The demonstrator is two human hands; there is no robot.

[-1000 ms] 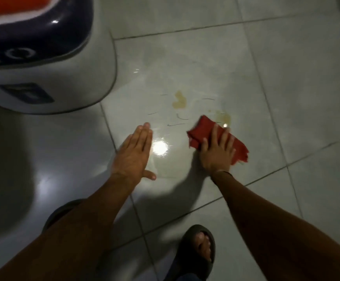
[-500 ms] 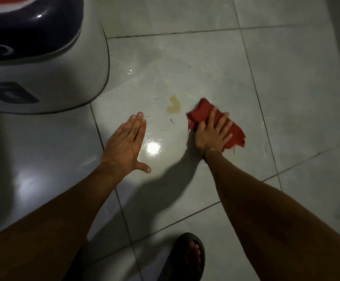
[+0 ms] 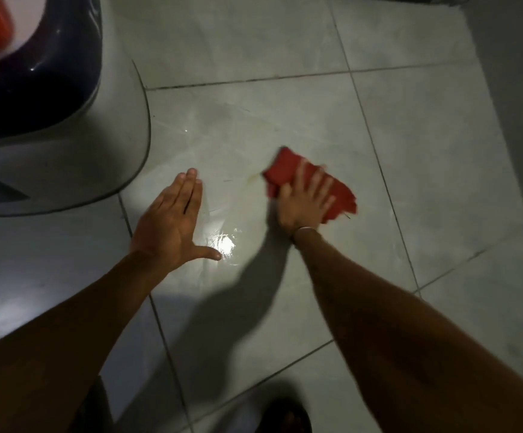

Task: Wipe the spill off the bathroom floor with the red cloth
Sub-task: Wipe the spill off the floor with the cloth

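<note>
The red cloth (image 3: 285, 171) lies crumpled on the grey tiled floor (image 3: 425, 145), and my right hand (image 3: 305, 201) presses flat on it with the fingers spread. A faint yellowish trace of the spill (image 3: 252, 179) shows just left of the cloth's edge. My left hand (image 3: 169, 223) rests flat on the wet, shiny tile to the left, holding nothing, its thumb stretched out beside a bright glare spot. The right hand and cloth are motion-blurred.
A large white and dark blue rounded appliance (image 3: 51, 145) with an orange top stands on the floor at the upper left. My sandalled foot (image 3: 288, 417) is at the bottom edge. A dark wall base runs along the top right.
My right hand has slid the cloth left over the yellow puddle, which is now mostly gone. The left hand stayed flat on the floor. The view has shifted closer.
</note>
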